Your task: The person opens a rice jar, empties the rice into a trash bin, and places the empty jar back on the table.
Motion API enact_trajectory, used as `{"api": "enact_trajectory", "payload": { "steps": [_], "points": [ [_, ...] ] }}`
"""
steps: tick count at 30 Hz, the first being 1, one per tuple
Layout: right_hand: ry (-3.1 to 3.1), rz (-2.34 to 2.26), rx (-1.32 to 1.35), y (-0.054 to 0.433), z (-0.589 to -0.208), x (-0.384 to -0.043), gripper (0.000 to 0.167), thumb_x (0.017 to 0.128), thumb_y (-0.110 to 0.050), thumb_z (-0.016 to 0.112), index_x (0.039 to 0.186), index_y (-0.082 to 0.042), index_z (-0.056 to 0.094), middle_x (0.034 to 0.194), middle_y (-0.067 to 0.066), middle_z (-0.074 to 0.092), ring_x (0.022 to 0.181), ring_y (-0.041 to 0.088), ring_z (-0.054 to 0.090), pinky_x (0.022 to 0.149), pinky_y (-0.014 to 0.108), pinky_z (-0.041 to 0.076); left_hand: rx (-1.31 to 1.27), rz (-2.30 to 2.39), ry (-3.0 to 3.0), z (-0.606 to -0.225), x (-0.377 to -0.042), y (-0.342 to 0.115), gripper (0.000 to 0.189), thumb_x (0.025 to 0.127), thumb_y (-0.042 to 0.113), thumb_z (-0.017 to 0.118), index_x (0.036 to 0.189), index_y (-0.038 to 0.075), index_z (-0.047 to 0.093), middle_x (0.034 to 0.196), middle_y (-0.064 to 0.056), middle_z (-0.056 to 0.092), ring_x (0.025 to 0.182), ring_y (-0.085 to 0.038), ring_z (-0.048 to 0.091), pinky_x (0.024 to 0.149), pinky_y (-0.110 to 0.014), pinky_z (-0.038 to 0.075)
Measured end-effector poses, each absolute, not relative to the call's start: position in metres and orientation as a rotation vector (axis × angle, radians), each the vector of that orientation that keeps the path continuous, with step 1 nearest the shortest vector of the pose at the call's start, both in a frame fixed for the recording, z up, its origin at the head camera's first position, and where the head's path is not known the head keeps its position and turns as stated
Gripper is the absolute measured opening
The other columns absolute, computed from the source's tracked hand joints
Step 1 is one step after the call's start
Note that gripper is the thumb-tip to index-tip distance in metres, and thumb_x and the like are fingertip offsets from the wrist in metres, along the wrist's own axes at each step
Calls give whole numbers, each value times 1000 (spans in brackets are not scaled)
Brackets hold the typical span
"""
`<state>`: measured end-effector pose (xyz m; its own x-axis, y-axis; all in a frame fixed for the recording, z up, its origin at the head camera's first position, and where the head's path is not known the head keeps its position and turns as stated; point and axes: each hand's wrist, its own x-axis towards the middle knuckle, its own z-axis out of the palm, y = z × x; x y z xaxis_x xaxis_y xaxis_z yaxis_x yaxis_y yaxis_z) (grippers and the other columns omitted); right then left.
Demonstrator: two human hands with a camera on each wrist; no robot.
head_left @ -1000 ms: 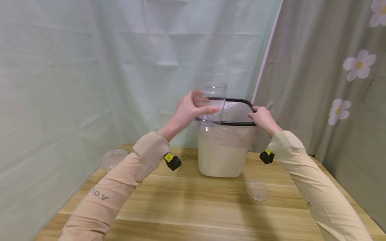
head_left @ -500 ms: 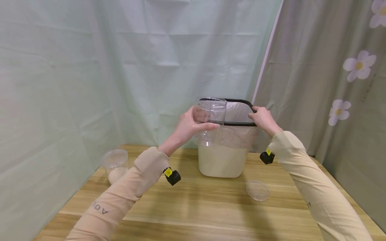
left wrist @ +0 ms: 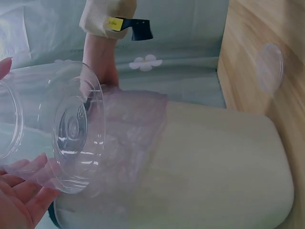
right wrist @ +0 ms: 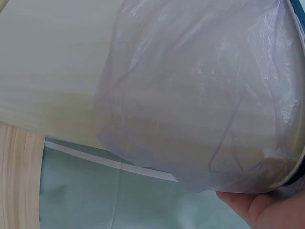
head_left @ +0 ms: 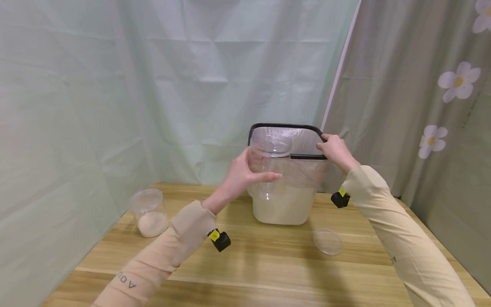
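Note:
In the head view my left hand (head_left: 239,175) holds a clear plastic jar (head_left: 268,170) upright, with thumb and fingers around its side. The jar is off the table, in front of a cream trash bin (head_left: 284,209). Nothing shows inside the jar in the left wrist view. My right hand (head_left: 336,151) grips the right side of the bin's black rim (head_left: 307,157). A thin translucent liner bag (right wrist: 200,86) lines the bin and folds down over its outside. The bin's bottom inside is hidden.
A second clear jar (head_left: 148,204) with white grains at its bottom stands at the table's left. A round clear lid (head_left: 327,241) lies flat on the wooden table (head_left: 245,264), right of the bin. Curtains (head_left: 215,85) close off the back and sides.
My left hand has lowered the clear jar from above the bin's rim to in front of the bin. My right hand has stayed on the rim.

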<state>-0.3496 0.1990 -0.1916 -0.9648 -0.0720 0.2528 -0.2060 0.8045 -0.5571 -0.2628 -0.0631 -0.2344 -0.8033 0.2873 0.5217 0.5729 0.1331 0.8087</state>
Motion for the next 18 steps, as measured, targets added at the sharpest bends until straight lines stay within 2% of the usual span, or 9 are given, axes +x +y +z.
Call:
{"api": "enact_trajectory", "payload": {
  "steps": [13, 18],
  "points": [
    [-2783, 911, 212, 196, -188, -346, 54, 87, -10, 41, 135, 10, 28, 135, 28, 31, 122, 37, 30, 94, 47, 29, -839, -1615, -2235, -266, -258, -49, 81, 61, 33, 83, 127, 14, 41, 112, 3, 55, 102, -12, 51, 85, -34, 40],
    [-2783, 913, 200, 195, -188, -346, 55, 87, -10, 41, 135, 10, 27, 135, 28, 31, 122, 37, 30, 94, 47, 29, -828, -1517, -2288, -280, -257, -39, 78, 60, 39, 82, 122, 13, 42, 110, 6, 54, 101, -9, 49, 85, -32, 39]
  ]
}}
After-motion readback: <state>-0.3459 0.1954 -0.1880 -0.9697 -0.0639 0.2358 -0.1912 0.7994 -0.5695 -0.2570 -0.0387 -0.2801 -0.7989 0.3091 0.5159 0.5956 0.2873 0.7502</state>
